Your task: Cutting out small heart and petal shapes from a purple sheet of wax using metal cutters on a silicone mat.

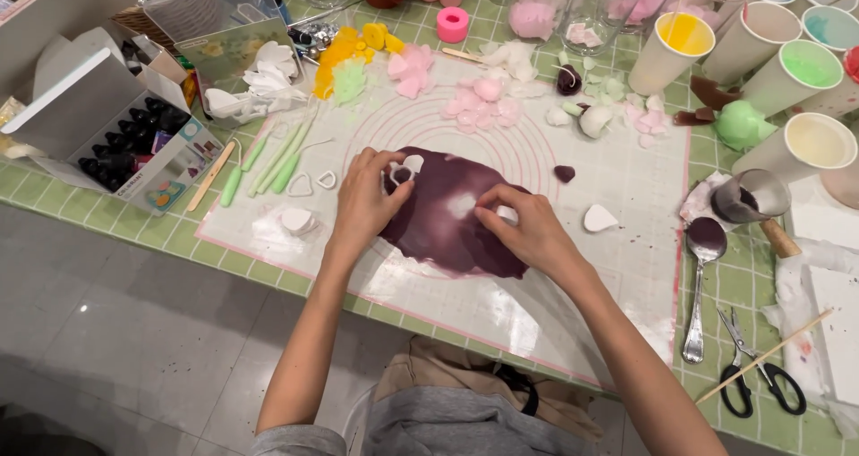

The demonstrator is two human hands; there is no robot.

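Cups along the upper right of the frame: paper cup with yellow liquid (684, 35), one with green (808, 64), one with cream (817, 141), one with teal (830, 26), plus more cut off by the top edge; exact total cannot be told. Small glass (752, 195) at right centre holds dark purple liquid. Open white box (134, 138) at left holds rows of small dark-capped bottles; count not readable.

Purple rolled sheet (447, 219) lies at frame centre on the white mat (626, 268) with ring markings. Left hand (369, 201) presses on the sheet's upper left edge, fingers curled about a small white cutter (400, 171); grip closed around it. Right hand (528, 228) rests on the sheet's right part, fingertips pinched on a small white piece (507, 213); what kind of piece cannot be told.

Counted: one spoon (702, 277) with purple residue, lower right. One pair of scissors (756, 371), lower right. One wooden stick (765, 356) across them. Green-handled tools (277, 156) left of the sheet, about four. One pink cylinder (453, 25), top centre.
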